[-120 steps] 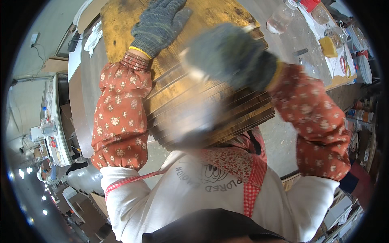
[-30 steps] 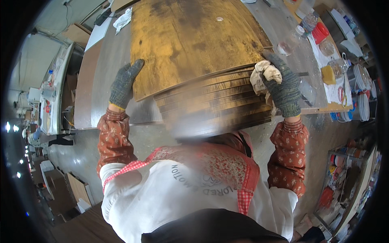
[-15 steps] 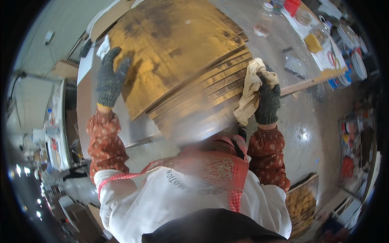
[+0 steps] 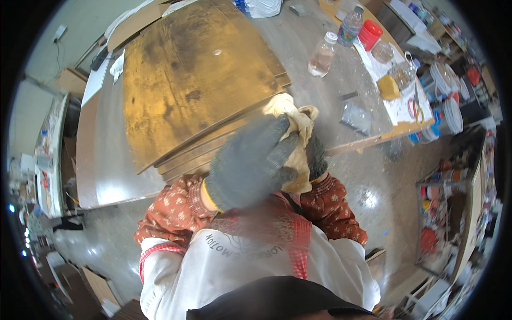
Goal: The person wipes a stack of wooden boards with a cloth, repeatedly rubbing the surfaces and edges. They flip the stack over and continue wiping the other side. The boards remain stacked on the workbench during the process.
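Both my hands, in dark grey knitted gloves, meet at a crumpled cream cloth (image 4: 300, 149) over the near right corner of a stack of boards. My left hand (image 4: 242, 165), a little blurred, reaches across from the left with its fingers and thumb closed on the cloth's left side. Behind the cloth, my right hand (image 4: 318, 157) grips it from the right; most of its fingers are hidden. The top board (image 4: 197, 85) is yellow-brown with dark blotches and a small pale round spot. Below it, several board edges (image 4: 186, 154) fan out toward me.
On the worktable (image 4: 309, 96) at the right stand a clear bottle (image 4: 323, 56), another plastic bottle (image 4: 350, 26) and a red container (image 4: 370, 35). A yellow sponge (image 4: 388, 87) lies on white paper. Nearer is a flat clear packet (image 4: 356, 118). Shelving (image 4: 448, 197) stands at the far right.
My left hand has left the top board's left side and come right to the cloth. My right hand has moved left with the cloth, and the view has shifted.
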{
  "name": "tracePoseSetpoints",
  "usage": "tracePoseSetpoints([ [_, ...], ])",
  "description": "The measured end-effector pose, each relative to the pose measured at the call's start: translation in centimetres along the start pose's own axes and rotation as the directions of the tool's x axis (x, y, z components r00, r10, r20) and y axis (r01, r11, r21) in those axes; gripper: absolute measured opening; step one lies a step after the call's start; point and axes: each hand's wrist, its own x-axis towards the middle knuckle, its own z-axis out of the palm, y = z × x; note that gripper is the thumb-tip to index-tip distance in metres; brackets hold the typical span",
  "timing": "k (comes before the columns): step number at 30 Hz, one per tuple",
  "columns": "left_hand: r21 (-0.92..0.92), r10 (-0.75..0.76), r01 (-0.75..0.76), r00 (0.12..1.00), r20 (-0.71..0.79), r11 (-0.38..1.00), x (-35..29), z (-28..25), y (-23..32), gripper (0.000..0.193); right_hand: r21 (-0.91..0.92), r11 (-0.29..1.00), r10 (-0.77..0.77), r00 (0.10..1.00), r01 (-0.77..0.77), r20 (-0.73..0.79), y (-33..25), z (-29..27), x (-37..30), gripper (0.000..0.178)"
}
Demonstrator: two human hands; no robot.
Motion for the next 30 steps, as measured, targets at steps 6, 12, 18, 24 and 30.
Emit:
tracePoseSetpoints([
  [6, 0.287, -0.016, 0.028, 0.999, -0.044, 0.957, 7.8, 8.0, 3.9, 0.056, -0.728, 0.578, -0.168, 0.927, 0.368, 0.335, -6.6, -10.1, 0.9, 0.052],
  [12, -0.513, -0.25, 0.318, 0.948, 0.199, 0.797, 14.3, 12.1, 1.9, 0.051, -0.059, 0.957, 0.259, 0.927, -0.285, -0.272, -11.5, -15.5, 3.6, 0.033],
  [18, -0.665, -0.781, 0.489, 0.578, -0.237, 0.565, 22.3, 17.6, -2.5, 0.081, -0.095, 0.959, 0.242, 0.948, -0.266, -0.208, -14.7, -19.0, 4.3, 0.049],
  [24, -0.411, -0.73, 0.658, 0.683, -0.026, 0.631, 27.1, 20.6, -5.4, 0.09, -0.211, 0.956, 0.166, 0.969, -0.204, -0.182, -14.3, -22.3, 3.7, 0.04],
  [30, -0.293, -0.76, 0.71, 0.641, -0.108, 0.64, 27.7, 21.5, -6.8, 0.062, -0.489, 0.873, -0.029, 0.998, -0.002, -0.054, -13.5, -24.9, 3.7, 0.035],
])
